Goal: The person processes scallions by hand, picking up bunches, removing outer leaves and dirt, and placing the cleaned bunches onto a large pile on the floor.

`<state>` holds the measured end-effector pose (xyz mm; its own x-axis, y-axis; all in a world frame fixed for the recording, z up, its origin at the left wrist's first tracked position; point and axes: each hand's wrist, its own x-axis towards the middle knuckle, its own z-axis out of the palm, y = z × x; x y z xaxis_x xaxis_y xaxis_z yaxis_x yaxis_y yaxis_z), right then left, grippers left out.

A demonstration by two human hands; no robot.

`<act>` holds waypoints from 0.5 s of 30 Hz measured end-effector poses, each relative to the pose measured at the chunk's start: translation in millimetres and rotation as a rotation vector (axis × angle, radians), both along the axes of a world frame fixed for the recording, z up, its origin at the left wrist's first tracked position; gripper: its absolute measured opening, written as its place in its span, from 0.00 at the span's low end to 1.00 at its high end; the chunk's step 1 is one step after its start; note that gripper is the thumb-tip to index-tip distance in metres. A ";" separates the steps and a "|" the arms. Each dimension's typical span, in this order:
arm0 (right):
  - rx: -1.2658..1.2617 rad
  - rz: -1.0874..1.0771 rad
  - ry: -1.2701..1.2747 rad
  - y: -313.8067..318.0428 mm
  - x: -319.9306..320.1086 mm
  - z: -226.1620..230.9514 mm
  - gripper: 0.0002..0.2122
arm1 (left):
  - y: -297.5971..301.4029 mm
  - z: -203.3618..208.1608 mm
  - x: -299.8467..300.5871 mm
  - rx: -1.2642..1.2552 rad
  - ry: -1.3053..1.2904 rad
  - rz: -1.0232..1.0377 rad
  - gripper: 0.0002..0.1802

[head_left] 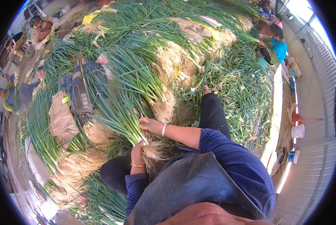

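In the head view, held 1 bunch of green onions [127, 126] aslant before the apron [190, 182], with the left hand [137, 150] closed around its pale base beside the roots [155, 152]. Touched it with bent fingers of the right hand [152, 126]; could not tell whether gripping. Sat near piled bunches [138, 69].

The held bunch of green onions [128, 125] has smooth, faintly glossy stalks and rough, dry, fibrous roots [155, 152]. Just right of the bunch, a silver-coloured bracelet [164, 129] has a smooth metallic shine; just below it, a gold-coloured bangle [137, 165] looks like polished metal. To its lower right are a smooth, glossy, speckled dark apron [179, 187], leather-like or rubbery, and a soft, matt navy cloth sleeve [235, 159]. Left of it lies a creased, matt tan sheet [63, 118], cloth or paper. Far right of it, a smooth white plastic bucket [298, 132] stands by a ribbed metal wall [316, 161].
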<state>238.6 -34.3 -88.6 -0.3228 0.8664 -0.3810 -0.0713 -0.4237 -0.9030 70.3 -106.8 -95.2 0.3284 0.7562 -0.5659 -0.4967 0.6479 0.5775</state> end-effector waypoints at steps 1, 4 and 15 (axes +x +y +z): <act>0.042 0.042 -0.044 2.0 -3.1 7.7 0.12 | 0.6 -1.4 -5.9 0.002 -0.044 -0.011 0.17; 0.082 0.129 -0.140 -5.8 -10.9 24.6 0.10 | 0.9 18.2 -19.5 0.091 -0.028 0.023 0.18; 0.580 0.834 -0.960 -27.4 48.5 41.4 0.16 | 0.9 20.6 -5.6 -0.041 -0.021 0.132 0.16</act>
